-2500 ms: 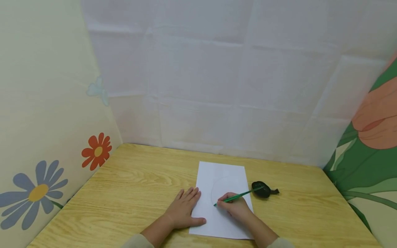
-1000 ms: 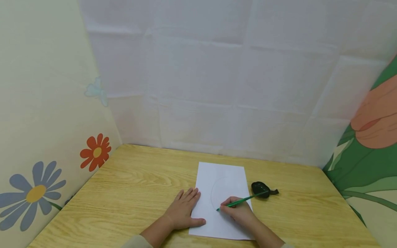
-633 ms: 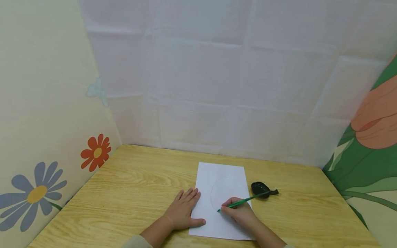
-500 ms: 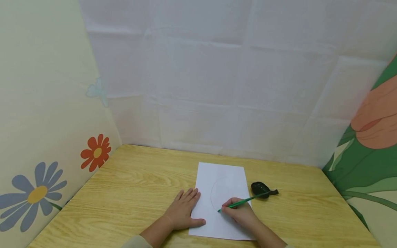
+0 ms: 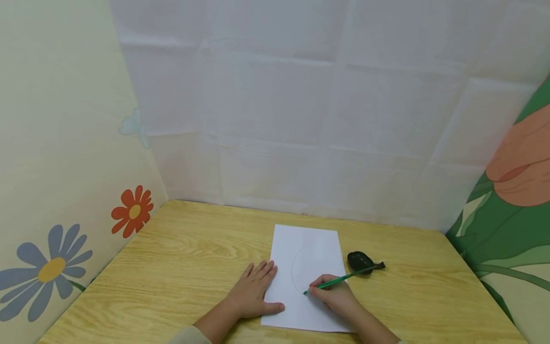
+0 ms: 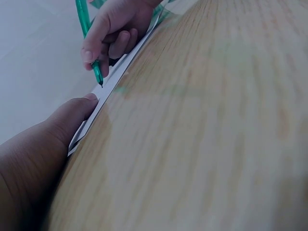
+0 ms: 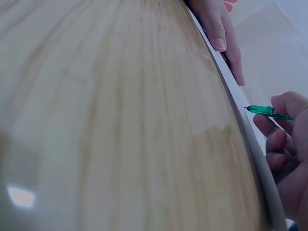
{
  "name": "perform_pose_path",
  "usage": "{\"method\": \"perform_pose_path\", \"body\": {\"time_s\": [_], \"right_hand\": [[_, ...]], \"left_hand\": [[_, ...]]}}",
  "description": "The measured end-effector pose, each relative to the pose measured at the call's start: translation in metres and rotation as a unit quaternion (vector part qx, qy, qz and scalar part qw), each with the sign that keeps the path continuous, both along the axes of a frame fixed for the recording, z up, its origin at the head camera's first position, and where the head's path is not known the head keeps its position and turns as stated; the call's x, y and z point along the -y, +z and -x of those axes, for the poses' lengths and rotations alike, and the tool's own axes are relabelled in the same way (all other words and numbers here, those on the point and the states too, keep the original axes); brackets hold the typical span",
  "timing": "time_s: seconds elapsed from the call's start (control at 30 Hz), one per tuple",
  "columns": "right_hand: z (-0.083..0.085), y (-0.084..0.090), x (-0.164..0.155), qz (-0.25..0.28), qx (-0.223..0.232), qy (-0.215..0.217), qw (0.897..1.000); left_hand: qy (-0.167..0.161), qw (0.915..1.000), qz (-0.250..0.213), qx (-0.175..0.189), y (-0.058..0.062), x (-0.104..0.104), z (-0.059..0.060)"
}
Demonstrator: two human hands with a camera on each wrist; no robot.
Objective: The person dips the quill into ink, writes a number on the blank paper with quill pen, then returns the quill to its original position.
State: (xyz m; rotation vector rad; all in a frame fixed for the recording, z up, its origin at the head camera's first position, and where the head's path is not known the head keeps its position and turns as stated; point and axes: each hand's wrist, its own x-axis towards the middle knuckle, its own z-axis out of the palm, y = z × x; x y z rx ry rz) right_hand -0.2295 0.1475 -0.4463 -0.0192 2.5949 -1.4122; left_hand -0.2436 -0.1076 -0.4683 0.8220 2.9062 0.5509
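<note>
A white sheet of paper [image 5: 285,248] lies on the wooden table in the head view, with a thin curved line drawn on it. My right hand [image 5: 337,296] pinches a green pen [image 5: 335,281], its tip at the lower end of that curve. Flat on the paper's left edge rests my left hand [image 5: 253,294], fingers spread and thumb out over the sheet. The left wrist view shows the pen [image 6: 98,72] slanting down to the paper, close to my left thumb. From the right wrist view, thumb and fingers are curled round the pen [image 7: 262,111].
Right of the paper sits a small black leaf-shaped dish [image 5: 360,262] with a short stem, partly behind the pen's upper end. The wooden table [image 5: 193,258] is backed by a white cloth [image 5: 275,119]. Flower-printed panels stand at both sides.
My right hand has moved the pen down and slightly right across the paper, and the drawn curve has grown longer at its lower end. My left hand stays in place.
</note>
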Motion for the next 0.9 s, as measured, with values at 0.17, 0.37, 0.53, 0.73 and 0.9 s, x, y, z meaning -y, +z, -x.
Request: {"method": "perform_pose_path", "body": {"time_s": [0.17, 0.37, 0.53, 0.73, 0.9], "right_hand": [[-0.0005, 0.0001, -0.0009, 0.005, -0.001, -0.002, 1.0], [-0.0016, -0.0001, -0.0033, 0.009, -0.004, -0.005, 1.0], [-0.0018, 0.0004, -0.0057, 0.009, -0.008, -0.006, 1.0], [-0.0018, 0.0011, -0.0078, 0.014, -0.01, -0.005, 1.0], [-0.0023, 0.0011, -0.0095, 0.013, -0.01, -0.006, 1.0]], "left_hand": [[0.0, 1.0, 0.002, -0.006, -0.0002, 0.0003, 0.001], [-0.004, 0.9999, -0.004, -0.013, -0.0004, 0.0013, 0.0017], [-0.002, 0.9999, -0.002, -0.011, 0.0003, 0.0015, 0.0022], [-0.001, 1.0, 0.001, -0.007, 0.0008, 0.002, 0.0024], [-0.001, 1.0, 0.004, -0.006, -0.0001, 0.0017, 0.0021]]}}
